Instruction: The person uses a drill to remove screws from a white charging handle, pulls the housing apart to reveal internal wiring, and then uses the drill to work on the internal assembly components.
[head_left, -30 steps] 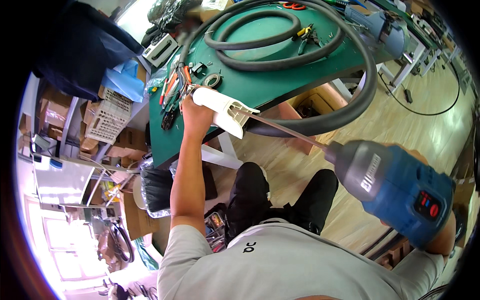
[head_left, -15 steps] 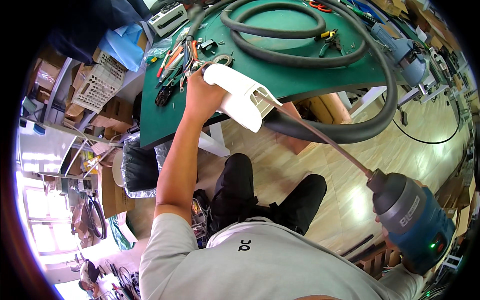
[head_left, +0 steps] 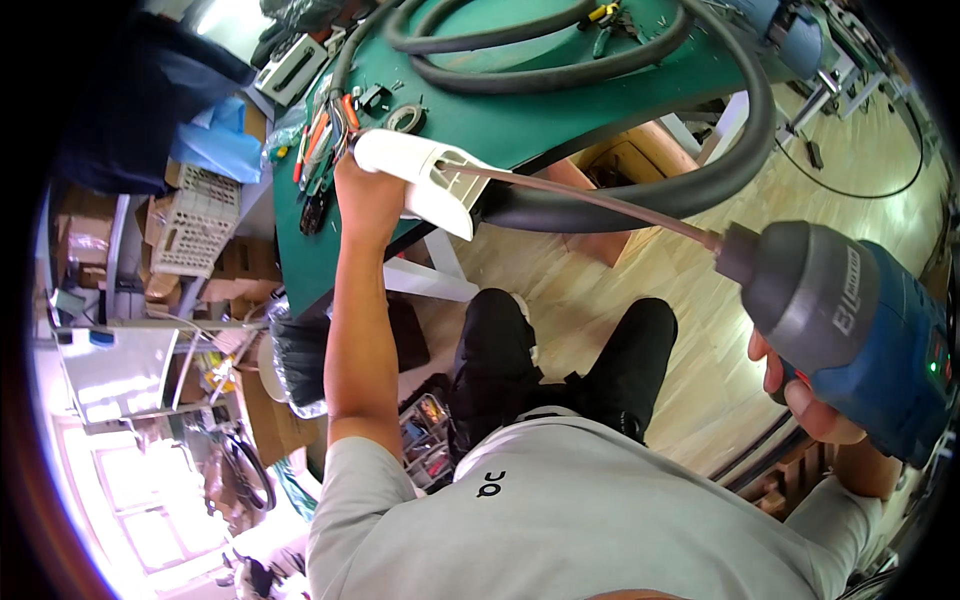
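My left hand (head_left: 370, 203) is closed around a white plastic housing (head_left: 400, 160), a curved shell with an open, ribbed end turned to the right. My right hand (head_left: 818, 405) grips a blue and grey cordless power driver (head_left: 865, 320), a finger near its trigger. From its chuck a long thin driver bit (head_left: 605, 200) reaches left, its tip hidden in the housing's open end. A thick black cable (head_left: 640, 205) passes just behind the bit and housing; where its near end goes I cannot tell.
On the green table (head_left: 510, 130) lie coils of the cable, a roll of tape (head_left: 405, 119), pliers (head_left: 603, 38) and several hand tools (head_left: 318, 135). A blue vise (head_left: 785, 35) stands at the far right. Crates and boxes (head_left: 200, 220) fill the left side.
The whole view has shifted. The driver is now higher relative to the housing, so the bit slopes less steeply. Both hands keep their holds, and the bit tip stays in the housing's open end.
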